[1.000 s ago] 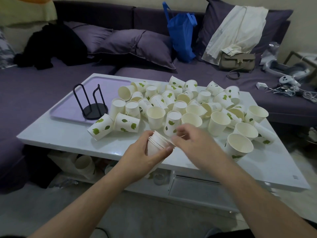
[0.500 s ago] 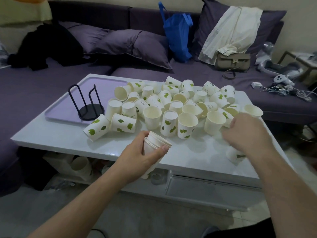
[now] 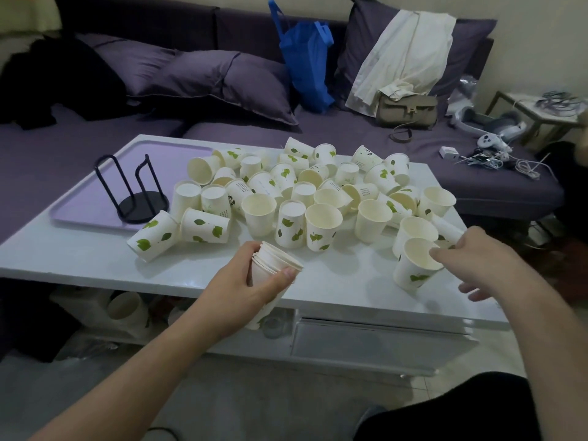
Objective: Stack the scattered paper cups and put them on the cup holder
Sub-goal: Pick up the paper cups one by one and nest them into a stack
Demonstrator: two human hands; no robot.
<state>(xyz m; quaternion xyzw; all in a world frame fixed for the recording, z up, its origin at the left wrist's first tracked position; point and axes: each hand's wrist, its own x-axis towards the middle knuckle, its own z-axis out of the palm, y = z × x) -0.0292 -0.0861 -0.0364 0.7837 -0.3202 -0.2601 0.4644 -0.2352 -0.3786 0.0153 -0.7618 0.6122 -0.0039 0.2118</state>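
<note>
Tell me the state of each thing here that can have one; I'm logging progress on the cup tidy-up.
left hand: grips the nested stack of cups.
stack of cups: held above the table edge, tilted.
right hand: fingertip on the rim of the tilted cup.
tilted cup: open mouth up, on the white table.
cup holder: upright on the purple tray, no cups on it.
scattered cups: loose; some upright, some inverted, some on their sides.

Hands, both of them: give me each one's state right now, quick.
Left hand: holds the stack of nested cups, fingers curled round it.
Right hand: pinches the rim of an upright paper cup.
</note>
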